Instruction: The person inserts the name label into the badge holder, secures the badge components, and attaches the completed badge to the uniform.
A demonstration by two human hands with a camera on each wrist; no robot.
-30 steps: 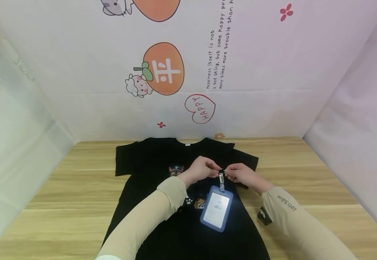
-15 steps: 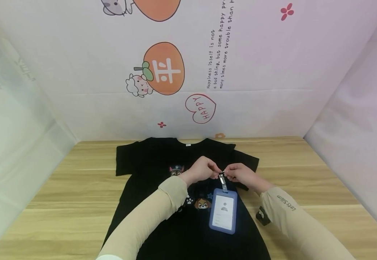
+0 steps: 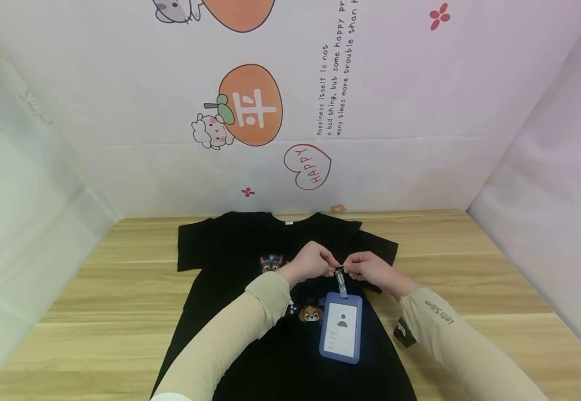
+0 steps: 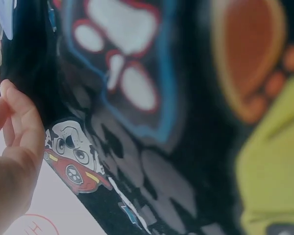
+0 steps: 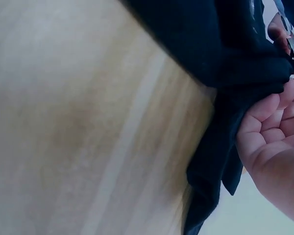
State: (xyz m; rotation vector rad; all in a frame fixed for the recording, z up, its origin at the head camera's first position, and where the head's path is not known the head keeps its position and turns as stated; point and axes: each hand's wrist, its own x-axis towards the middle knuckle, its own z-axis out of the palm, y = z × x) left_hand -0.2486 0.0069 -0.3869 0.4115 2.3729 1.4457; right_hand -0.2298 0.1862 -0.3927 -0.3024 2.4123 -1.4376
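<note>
A blue-framed badge holder (image 3: pixel 341 328) with a white card hangs down over a black T-shirt (image 3: pixel 250 239). A short clear strap joins it to a metal badge clip (image 3: pixel 340 278). My left hand (image 3: pixel 311 260) pinches the top end of this clip from the left. Facing it from the right, my right hand (image 3: pixel 373 269) pinches at the same end, fingertips almost meeting. In the right wrist view the shirt cloth (image 5: pixel 255 68) is drawn up against the right fingertips (image 5: pixel 290 93). Exactly which small part each hand pinches is hidden.
The T-shirt lies spread on a wooden table (image 3: pixel 95 301), collar toward the back wall (image 3: pixel 395 111). Cartoon dog prints (image 3: pixel 311 313) show on its chest. A small dark object (image 3: pixel 404 333) sits by the right sleeve cuff. White cloth walls stand left and right.
The badge holder has swung, from a tilted, glare-covered position to facing up with its card readable. Both hands stay nearly in place at the clip.
</note>
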